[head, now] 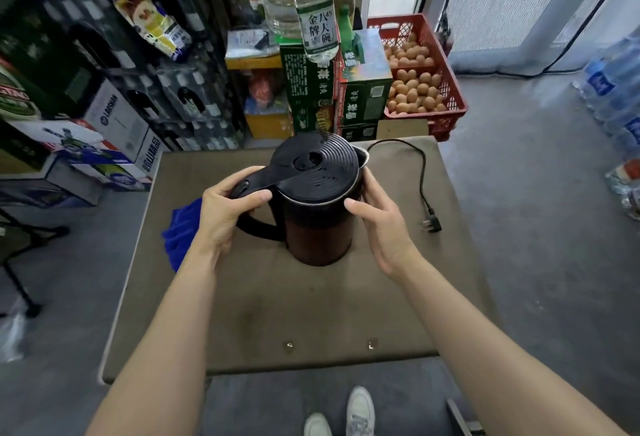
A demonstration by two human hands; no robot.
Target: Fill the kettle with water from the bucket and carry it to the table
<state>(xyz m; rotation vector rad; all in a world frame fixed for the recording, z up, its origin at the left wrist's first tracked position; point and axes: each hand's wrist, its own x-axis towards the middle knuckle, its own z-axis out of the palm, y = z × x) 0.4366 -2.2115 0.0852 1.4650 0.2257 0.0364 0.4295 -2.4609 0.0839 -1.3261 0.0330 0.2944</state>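
Head camera looks straight down on the action: an electric kettle (317, 200), dark-bodied with a ribbed black lid (317, 165) shut on top, stands upright near the middle of the brown bench (311, 307). Both hands are on it. Left hand (225, 213) is curled around the top of the black handle (254, 186), thumb laid across the upper side near the lid hinge, fingers wrapped over the far side, so that one is closed in a firm grip. Right hand (379, 224) is spread wider, palm pressed against the kettle's right side just under the rim, thumb reaching across the front and fingers going round behind the spout (362, 155); it cups the body rather than clenching it. Whether the base is touching the bench or hanging just above it, I cannot tell from this angle.

Just left of the kettle, partly hidden by the left forearm, a blue cloth (180, 238) lies bunched on the bench. To the right, a black power cord (420, 179) loops across the surface and ends in a plug (432, 226) well clear of the kettle. Beyond the far edge, a red crate of eggs (415, 82) sits beside stacked green cartons (332, 89), with clear bottles (313, 16) looming above. Down below, two white shoes (343, 415) on the grey floor.
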